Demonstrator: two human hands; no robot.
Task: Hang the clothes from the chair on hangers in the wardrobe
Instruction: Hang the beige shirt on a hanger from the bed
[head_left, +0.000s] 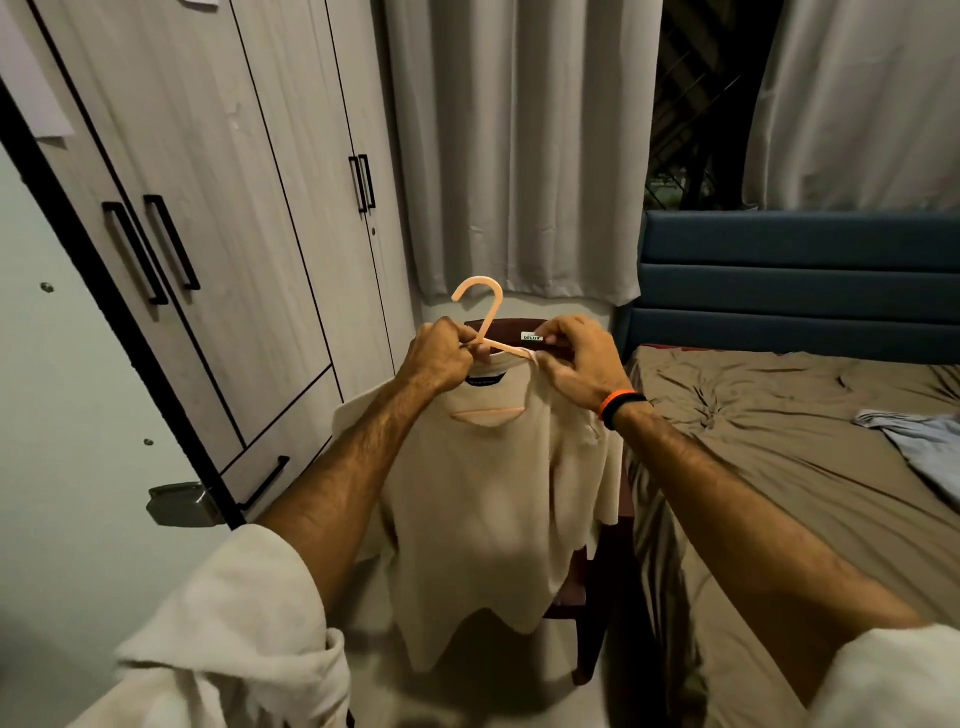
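Observation:
A cream t-shirt (483, 509) hangs in front of me on a peach plastic hanger (485, 312), whose hook sticks up above the collar. My left hand (439, 358) grips the hanger's neck and the collar on the left side. My right hand (574, 361) pinches the shirt's right shoulder over the hanger arm. Behind the shirt stands a dark red chair (587, 587), mostly hidden. The wardrobe (234, 208) is to the left with its doors closed.
A bed (789, 441) with a rumpled brown sheet and a blue headboard fills the right side; a light blue garment (919, 441) lies on it. Grey curtains (519, 156) hang behind the chair. An open door's edge with a metal latch (176, 504) stands at the left.

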